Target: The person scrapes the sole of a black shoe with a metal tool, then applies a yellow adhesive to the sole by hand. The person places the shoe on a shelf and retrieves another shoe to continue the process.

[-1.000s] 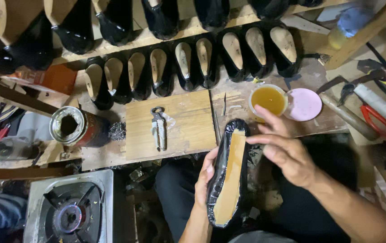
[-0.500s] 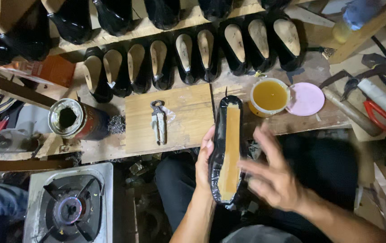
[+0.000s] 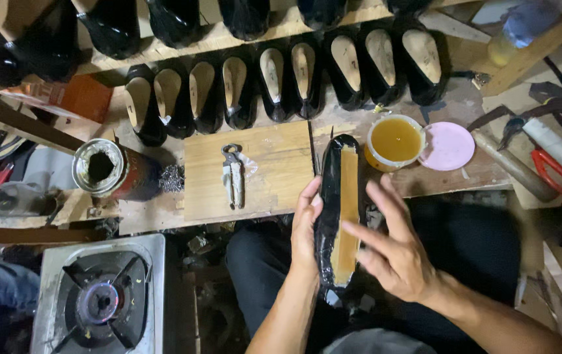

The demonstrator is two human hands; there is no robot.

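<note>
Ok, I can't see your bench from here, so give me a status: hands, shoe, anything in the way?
Left hand holds black shoe, sole up. Right hand open, fingers on sole. Yellow glue cup just beyond toe.

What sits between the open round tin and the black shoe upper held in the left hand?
Head view: a pale wooden board with metal pincers lying on it, between tin and shoe upper.

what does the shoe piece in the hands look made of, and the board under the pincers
Shoe piece: seemingly glossy black leather or synthetic, shown by wet-looking highlights, around a matte tan insole strip, possibly board. Board: bare pale wood, visible grain, unvarnished. Pincers: dull grey metal.
</note>
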